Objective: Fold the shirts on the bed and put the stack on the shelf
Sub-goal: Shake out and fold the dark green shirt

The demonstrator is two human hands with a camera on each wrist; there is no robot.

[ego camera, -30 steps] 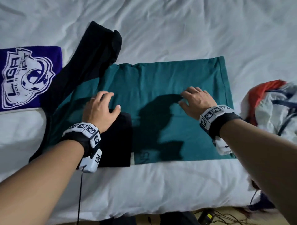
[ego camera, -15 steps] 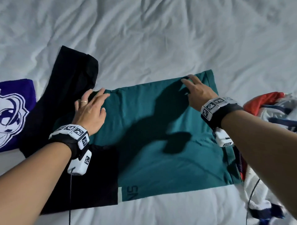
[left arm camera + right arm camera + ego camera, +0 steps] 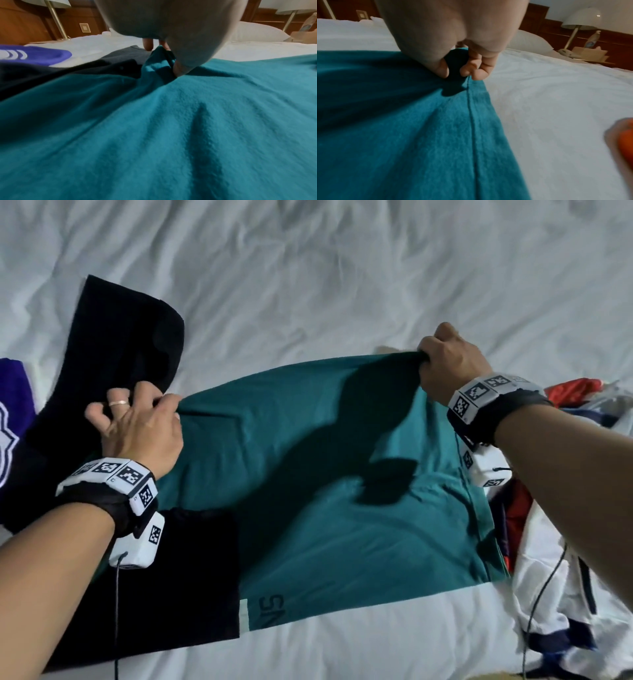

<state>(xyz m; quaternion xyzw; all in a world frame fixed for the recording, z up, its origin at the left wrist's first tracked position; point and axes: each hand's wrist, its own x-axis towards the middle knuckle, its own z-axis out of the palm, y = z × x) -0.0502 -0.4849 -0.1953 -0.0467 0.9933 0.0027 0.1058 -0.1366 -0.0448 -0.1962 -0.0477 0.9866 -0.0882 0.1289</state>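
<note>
No longer flat on the cloth, both hands now pinch the far corners of the teal shirt, left hand at mid-left, right hand at upper right, so the next fold looks imminent on the bed

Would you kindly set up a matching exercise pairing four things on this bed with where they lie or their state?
Things:
1. teal shirt
2. purple shirt
3. white and red clothes
4. left hand

Places or states:
A. far left edge of the head view
B. heaped at the right
C. pinching the teal shirt's far left corner
D. spread mid-bed, far corners gripped

Pairs: 1-D, 2-A, 3-B, 4-C
</note>
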